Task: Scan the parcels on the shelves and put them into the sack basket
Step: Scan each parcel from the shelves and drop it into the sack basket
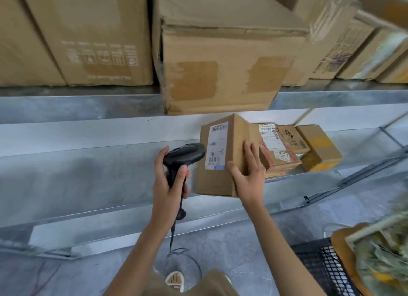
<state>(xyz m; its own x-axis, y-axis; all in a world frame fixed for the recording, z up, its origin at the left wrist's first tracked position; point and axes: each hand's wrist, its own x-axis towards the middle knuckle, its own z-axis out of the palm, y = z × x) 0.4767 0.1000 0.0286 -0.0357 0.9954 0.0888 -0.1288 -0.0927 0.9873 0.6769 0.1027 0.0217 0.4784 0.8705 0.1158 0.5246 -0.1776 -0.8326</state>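
My left hand (169,181) grips a black barcode scanner (183,156) by its handle, its head pointing right at the white label (216,145) of a brown cardboard parcel (220,178). My right hand (248,170) holds that parcel by its right corner, thumb on the labelled face, fingers on the side, tilted up over the lower metal shelf (88,181). Behind it on the same shelf lie three smaller parcels (280,150). The black mesh sack basket (320,264) stands at the lower right with a sack in it.
Large cardboard boxes (220,59) fill the upper shelf (66,103), one overhanging its edge just above the held parcel. The scanner's cable (174,236) hangs down to the grey floor. My shoe (175,280) shows at the bottom.
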